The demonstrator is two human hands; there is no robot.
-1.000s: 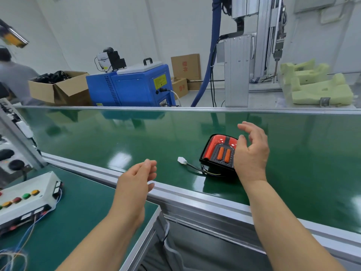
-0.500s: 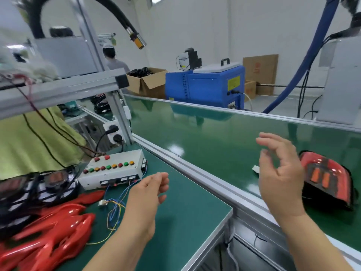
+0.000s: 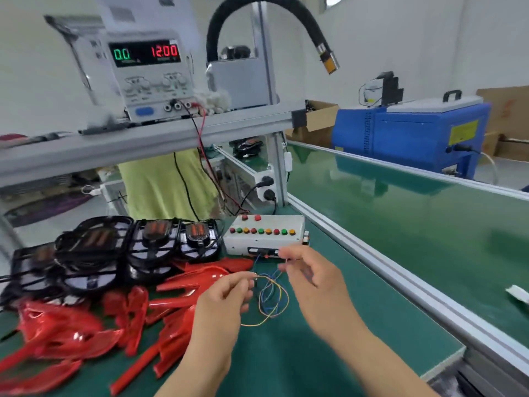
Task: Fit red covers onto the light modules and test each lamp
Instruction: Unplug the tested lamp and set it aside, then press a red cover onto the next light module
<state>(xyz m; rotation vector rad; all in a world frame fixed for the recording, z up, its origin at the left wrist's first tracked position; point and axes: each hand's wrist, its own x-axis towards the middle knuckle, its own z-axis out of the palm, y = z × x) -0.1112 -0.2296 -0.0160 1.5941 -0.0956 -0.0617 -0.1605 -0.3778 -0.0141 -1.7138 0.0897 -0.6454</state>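
Both grips hover over the green-matted desk (image 3: 329, 353), busy with a loop of thin yellow and blue wires (image 3: 272, 299) that runs from the white test box with coloured round buttons (image 3: 263, 233). The left grip (image 3: 226, 299) pinches a wire end between thumb and fingertips. The right grip (image 3: 312, 282) has its fingers curled at the upper strands just in front of the box, but blur hides whether it truly grasps them. The glossy red plastic covers (image 3: 71, 333) lie heaped on the desk to the left of the left grip, the nearest beside its wrist, none touched. The black light modules with orange lamps (image 3: 100, 247) sit behind the covers, left of the box and well apart from both grips. On the shelf above, a grey power supply (image 3: 148, 73) reads 0.0 and 12.00.
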